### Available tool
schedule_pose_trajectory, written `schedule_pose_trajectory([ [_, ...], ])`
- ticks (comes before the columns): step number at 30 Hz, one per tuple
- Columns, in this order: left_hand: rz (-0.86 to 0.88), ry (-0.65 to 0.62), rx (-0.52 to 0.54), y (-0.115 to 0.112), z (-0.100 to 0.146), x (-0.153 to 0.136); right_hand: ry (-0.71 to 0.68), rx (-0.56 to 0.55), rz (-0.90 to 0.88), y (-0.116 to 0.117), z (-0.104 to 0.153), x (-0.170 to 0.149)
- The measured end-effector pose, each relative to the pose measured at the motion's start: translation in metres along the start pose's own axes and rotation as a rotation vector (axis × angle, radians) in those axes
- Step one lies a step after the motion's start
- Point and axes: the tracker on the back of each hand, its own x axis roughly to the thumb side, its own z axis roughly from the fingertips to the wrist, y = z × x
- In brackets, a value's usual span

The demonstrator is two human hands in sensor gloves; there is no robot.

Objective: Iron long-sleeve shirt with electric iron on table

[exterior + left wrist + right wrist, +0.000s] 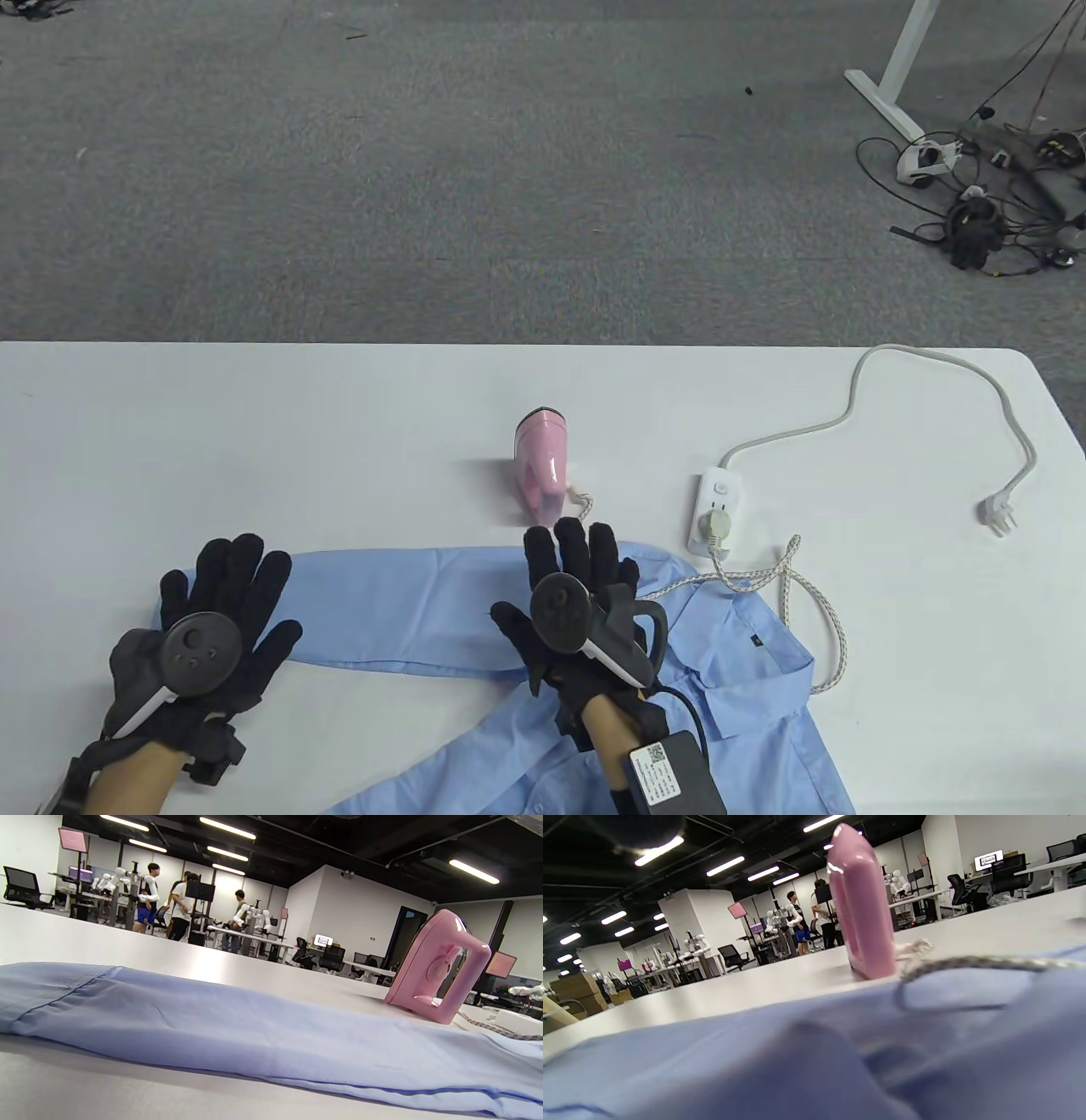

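Note:
A light blue long-sleeve shirt (696,679) lies on the white table (339,424), one sleeve (399,611) stretched out to the left. A pink electric iron (540,465) stands upright on its heel just beyond the sleeve; it also shows in the left wrist view (437,967) and the right wrist view (861,904). My left hand (222,604) rests flat, fingers spread, on the sleeve's cuff end. My right hand (577,573) rests flat, fingers spread, on the shirt near the shoulder, just in front of the iron. Neither hand holds anything.
A white power strip (718,509) lies right of the iron with the iron's braided cord (789,594) plugged in and looping over the shirt collar. The strip's grey cable (933,361) curls to a loose plug (997,514) at the table's right.

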Motion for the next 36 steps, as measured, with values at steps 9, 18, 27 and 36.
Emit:
schedule_pose_trajectory([
  [9, -0.013, -0.027, 0.009, -0.001, 0.003, 0.008, 0.010, -0.016, -0.040, 0.003, 0.002, -0.015],
  [18, -0.029, -0.024, -0.004, -0.002, 0.003, 0.009, -0.004, -0.011, -0.068, 0.005, 0.004, -0.010],
  [27, -0.040, -0.021, -0.032, -0.005, 0.002, 0.009, 0.001, -0.012, -0.069, 0.007, 0.002, -0.011],
  [36, -0.039, -0.017, -0.033, -0.005, 0.001, 0.008, -0.001, -0.005, -0.068, 0.010, 0.002, -0.010],
])
